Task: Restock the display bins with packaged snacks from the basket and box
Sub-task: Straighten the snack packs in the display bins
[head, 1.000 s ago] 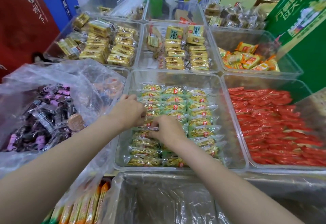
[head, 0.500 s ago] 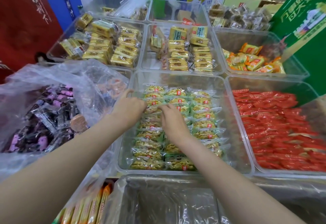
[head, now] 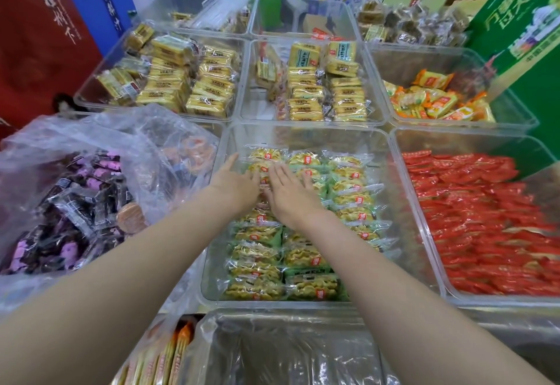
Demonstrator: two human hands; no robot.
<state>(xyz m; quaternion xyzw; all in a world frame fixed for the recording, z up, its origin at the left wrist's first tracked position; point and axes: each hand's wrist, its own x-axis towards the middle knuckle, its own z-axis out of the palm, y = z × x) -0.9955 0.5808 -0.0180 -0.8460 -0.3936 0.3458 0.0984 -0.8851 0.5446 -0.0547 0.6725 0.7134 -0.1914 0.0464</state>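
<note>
Two hands lie flat in the middle bin [head: 306, 134], a clear plastic tub whose floor is lined with rows of green-and-yellow snack packs [head: 351, 191]. The left hand [head: 235, 183] rests with straight fingers on the packs of the bin's left row, toward its far end; the right hand [head: 291, 192] lies just beside it, fingers also stretched out and pressing on the next packs, gripping nothing. The two hands nearly touch over the packs. Right of the middle bin, a bin of red packs [head: 491, 221] stands wall to wall with it. Left of it, a crumpled clear bag [head: 91, 142] holds dark and purple wrapped sweets [head: 75, 203]. Beyond the middle bin stand bins of yellow packs [head: 169, 81], a second bin of stacked yellow packs [head: 321, 88] and, to the far right of it, orange packs [head: 436, 103]. On the near side of the middle bin, a container lined with clear film [head: 288, 351] shows, with orange-topped stick packs [head: 169, 357] to its left.
</note>
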